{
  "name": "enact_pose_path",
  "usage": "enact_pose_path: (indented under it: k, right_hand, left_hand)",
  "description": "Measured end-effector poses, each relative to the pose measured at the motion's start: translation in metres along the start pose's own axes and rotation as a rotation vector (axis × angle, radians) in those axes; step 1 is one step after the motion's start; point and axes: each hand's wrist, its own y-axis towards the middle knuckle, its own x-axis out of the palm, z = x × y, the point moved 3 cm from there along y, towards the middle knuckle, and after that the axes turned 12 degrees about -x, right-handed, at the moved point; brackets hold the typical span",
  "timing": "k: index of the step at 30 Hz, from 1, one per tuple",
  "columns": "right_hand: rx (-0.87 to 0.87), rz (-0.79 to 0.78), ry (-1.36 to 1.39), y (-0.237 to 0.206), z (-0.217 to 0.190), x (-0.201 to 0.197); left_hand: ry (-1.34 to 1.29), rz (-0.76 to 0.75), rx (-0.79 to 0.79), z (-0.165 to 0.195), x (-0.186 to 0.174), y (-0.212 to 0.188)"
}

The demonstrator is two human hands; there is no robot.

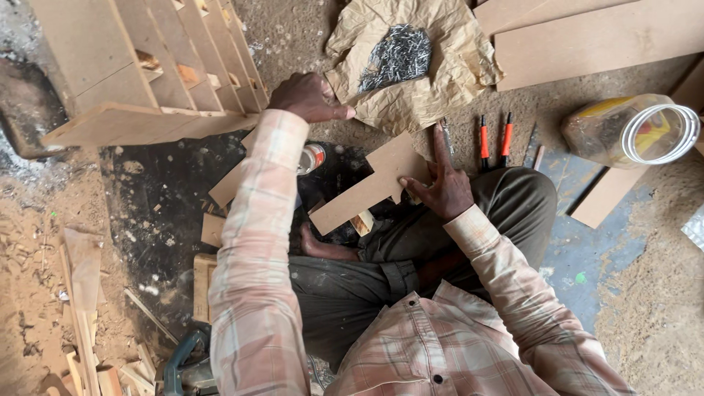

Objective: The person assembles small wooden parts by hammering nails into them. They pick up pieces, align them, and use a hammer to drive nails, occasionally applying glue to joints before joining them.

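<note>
Two hands are at work here, and we take the cut board piece (370,183) as our landmark. It lies tilted across the seated person's lap, above the bare foot (323,247). The right hand (442,189) rests on its right end, fingers spread and flat, the forefinger stretched out past the edge; it pins the piece rather than gripping it. The left hand (312,97) is up and to the left of the piece, at the edge of the crumpled brown paper (440,81). Its fingers are curled with the knuckles towards us, and we cannot tell whether it pinches anything.

We judge the step to be fetching a fastener while the piece is held steady. The next move would call for a fine pinch in the heap of nails (400,53) without the piece shifting.

Below and left of the piece, closest to us, sit a power tool (187,370) and wood offcuts (81,308). Just left of it is a small tin (313,158); just right, two orange-handled tools (495,139). Farther right lies a clear plastic jar (634,130). Beyond, up-left, stands a slatted wooden frame (147,81); up-right, large boards (594,37). The floor (645,308) is rough and thick with sawdust.
</note>
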Motion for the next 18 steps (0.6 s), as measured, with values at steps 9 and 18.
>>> enact_pose_path:
  k: [9, 18]
  right_hand:
    - [-0.127, 0.041, 0.013, 0.004, -0.004, -0.003]
    - [-0.079, 0.029, 0.003, 0.004, -0.003, 0.002]
  left_hand:
    - [-0.488, 0.154, 0.064, -0.087, 0.009, -0.139]
    - [-0.061, 0.855, -0.089, -0.068, 0.060, -0.195]
